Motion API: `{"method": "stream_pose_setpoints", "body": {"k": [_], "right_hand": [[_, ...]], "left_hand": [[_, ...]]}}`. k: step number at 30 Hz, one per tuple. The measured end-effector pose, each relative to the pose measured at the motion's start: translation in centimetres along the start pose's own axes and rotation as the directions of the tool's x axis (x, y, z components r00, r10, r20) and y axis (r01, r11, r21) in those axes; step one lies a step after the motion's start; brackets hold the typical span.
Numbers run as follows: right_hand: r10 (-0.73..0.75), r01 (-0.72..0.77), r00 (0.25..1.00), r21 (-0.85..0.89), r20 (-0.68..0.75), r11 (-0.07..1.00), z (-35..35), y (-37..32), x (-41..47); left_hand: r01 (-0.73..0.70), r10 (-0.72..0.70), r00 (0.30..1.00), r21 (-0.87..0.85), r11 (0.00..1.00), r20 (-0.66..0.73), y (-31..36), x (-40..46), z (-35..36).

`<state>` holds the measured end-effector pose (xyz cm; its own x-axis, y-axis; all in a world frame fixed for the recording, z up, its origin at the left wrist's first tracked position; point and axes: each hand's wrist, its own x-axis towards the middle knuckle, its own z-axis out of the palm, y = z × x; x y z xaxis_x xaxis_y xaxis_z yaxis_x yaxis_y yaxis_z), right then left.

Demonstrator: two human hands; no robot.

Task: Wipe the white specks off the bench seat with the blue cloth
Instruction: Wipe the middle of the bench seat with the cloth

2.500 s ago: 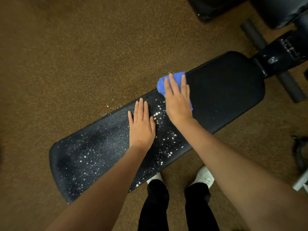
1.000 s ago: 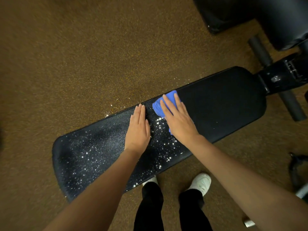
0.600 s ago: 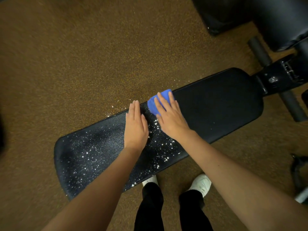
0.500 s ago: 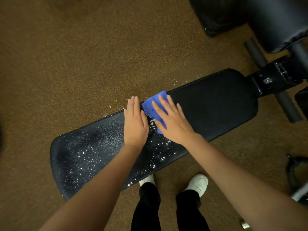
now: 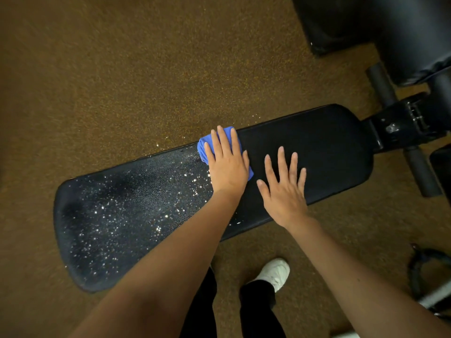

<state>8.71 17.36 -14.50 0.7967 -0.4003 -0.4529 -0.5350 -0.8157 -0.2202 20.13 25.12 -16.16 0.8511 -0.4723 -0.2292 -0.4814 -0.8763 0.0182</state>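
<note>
Flat and straight-fingered, your left hand (image 5: 227, 164) presses the blue cloth (image 5: 203, 146) onto the bench seat (image 5: 329, 147) at its far edge, mid-length. Your right hand (image 5: 284, 189) lies spread, palm down, on the bare half beside it. White specks (image 5: 127, 215) cover the seat's left half.

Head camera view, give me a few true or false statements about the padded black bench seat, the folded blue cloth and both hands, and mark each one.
1. The left hand presses flat on the folded blue cloth. True.
2. The right hand holds the cloth. False: it lies flat, fingers spread, on the bare padded black bench seat.
3. The white specks cover the seat's left part. True.
4. The cloth lies at the seat's near edge. False: it sits at the far edge.
5. A white shoe shows below the bench. True.
</note>
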Motion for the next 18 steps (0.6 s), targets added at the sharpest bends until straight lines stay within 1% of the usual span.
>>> {"method": "stream_pose_setpoints", "body": {"k": [5, 8, 11, 15, 18], "right_hand": [[-0.018, 0.018, 0.997, -0.007, 0.069, 1.000, 0.3, 0.3, 0.2], [-0.020, 0.022, 0.995, -0.014, 0.097, 1.000, 0.1, 0.2, 0.2], [-0.019, 0.022, 0.991, -0.024, 0.130, 0.999, -0.2, 0.1, 0.1], [-0.022, 0.026, 0.988, -0.023, 0.153, 0.999, -0.4, 0.0, 0.2], [-0.023, 0.029, 0.987, -0.033, 0.159, 0.999, -0.5, 0.0, 0.2]], "left_hand": [[0.114, -0.114, 0.993, 0.006, 0.993, -0.033, 0.2, 0.8, 0.0], [0.118, -0.118, 0.990, -0.008, 0.993, -0.079, 0.0, -1.8, 0.8], [0.099, -0.101, 0.994, -0.063, 0.993, -0.043, -0.8, -3.8, 1.3], [0.140, -0.146, 0.986, -0.076, 0.987, -0.078, -1.1, -1.8, 1.3], [0.164, -0.170, 0.984, -0.114, 0.980, -0.044, -0.6, -1.1, 1.1]]}}
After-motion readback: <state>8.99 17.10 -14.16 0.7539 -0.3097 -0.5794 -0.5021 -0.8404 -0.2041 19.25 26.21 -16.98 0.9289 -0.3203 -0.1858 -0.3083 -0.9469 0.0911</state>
